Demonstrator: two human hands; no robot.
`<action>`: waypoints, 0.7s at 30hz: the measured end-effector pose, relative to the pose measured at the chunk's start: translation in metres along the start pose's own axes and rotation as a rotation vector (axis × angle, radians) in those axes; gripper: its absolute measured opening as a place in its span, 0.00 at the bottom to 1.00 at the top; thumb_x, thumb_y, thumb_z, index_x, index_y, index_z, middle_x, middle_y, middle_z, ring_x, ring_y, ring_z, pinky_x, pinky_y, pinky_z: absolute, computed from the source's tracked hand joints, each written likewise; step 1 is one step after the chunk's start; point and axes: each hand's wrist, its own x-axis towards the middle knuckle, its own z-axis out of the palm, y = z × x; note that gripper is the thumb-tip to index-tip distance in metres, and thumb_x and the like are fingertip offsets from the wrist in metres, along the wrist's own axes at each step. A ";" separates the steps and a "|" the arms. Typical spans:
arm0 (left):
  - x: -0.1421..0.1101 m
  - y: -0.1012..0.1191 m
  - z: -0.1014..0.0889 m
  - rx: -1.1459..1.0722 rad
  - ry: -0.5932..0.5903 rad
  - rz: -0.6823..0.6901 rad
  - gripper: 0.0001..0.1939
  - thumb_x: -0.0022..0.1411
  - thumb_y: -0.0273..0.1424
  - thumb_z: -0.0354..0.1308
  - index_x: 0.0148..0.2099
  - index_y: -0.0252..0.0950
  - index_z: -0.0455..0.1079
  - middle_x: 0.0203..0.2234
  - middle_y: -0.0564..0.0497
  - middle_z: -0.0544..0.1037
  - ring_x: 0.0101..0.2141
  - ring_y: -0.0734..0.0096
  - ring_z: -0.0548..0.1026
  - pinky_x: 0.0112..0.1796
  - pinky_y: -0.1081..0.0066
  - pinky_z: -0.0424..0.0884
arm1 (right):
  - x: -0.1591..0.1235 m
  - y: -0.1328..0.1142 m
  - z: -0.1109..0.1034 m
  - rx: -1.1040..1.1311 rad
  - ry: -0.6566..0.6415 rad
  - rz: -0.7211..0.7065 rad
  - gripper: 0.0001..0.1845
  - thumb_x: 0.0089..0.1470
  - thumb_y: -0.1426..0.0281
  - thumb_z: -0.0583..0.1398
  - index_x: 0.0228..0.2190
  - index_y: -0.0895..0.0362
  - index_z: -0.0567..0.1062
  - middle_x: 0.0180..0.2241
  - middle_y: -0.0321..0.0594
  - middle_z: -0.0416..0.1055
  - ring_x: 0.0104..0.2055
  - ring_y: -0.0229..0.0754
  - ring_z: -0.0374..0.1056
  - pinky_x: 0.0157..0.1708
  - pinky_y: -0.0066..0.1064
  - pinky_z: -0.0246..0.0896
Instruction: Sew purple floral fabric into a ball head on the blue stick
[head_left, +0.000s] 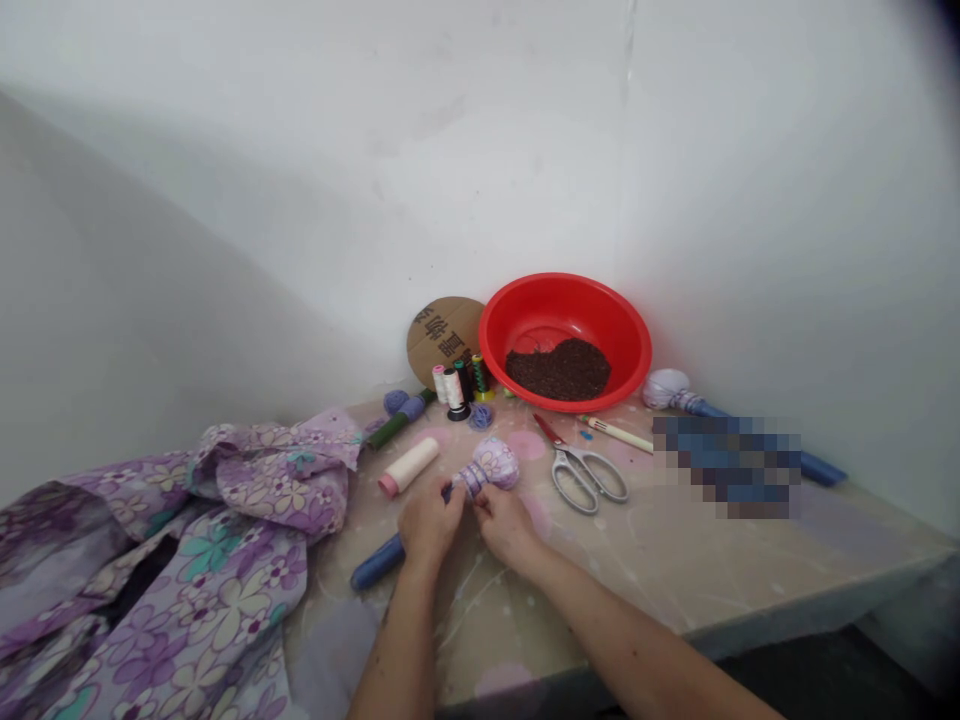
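Now the left hand grips the long blue rod, its floral cloth ball lying toward far right; the right hand pinches beside the ball.

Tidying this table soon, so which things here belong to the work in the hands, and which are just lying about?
Belonging to the work:
left hand and right hand, both at the neck of a cloth-headed blue stick
cream thread spool
floral fabric

Probably just lying about:
scissors
red plastic basin
cardboard disc
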 end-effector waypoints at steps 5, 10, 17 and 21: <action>0.001 -0.002 0.002 0.006 0.019 0.013 0.20 0.56 0.45 0.41 0.39 0.43 0.69 0.35 0.49 0.76 0.37 0.63 0.71 0.32 0.71 0.62 | -0.001 0.000 0.000 0.004 0.004 0.003 0.09 0.48 0.73 0.51 0.28 0.58 0.72 0.25 0.40 0.71 0.27 0.38 0.64 0.23 0.25 0.48; 0.002 -0.004 0.004 0.013 0.022 0.021 0.21 0.56 0.46 0.40 0.38 0.43 0.69 0.33 0.49 0.76 0.36 0.62 0.72 0.32 0.70 0.62 | 0.000 0.001 0.002 -0.003 0.011 0.004 0.09 0.48 0.73 0.51 0.28 0.58 0.71 0.25 0.40 0.71 0.27 0.38 0.64 0.24 0.25 0.48; 0.002 -0.003 0.003 0.007 0.013 0.004 0.21 0.55 0.45 0.41 0.39 0.42 0.70 0.35 0.48 0.76 0.36 0.62 0.71 0.33 0.70 0.61 | 0.003 0.003 0.007 0.045 0.029 0.008 0.09 0.49 0.72 0.50 0.28 0.58 0.71 0.25 0.41 0.71 0.26 0.38 0.64 0.24 0.25 0.50; 0.002 -0.004 0.005 -0.008 0.027 0.021 0.20 0.55 0.46 0.41 0.39 0.42 0.70 0.34 0.48 0.76 0.36 0.63 0.71 0.32 0.71 0.61 | 0.009 0.007 0.012 0.085 0.065 -0.009 0.09 0.48 0.72 0.51 0.27 0.58 0.70 0.24 0.40 0.70 0.25 0.37 0.63 0.24 0.25 0.51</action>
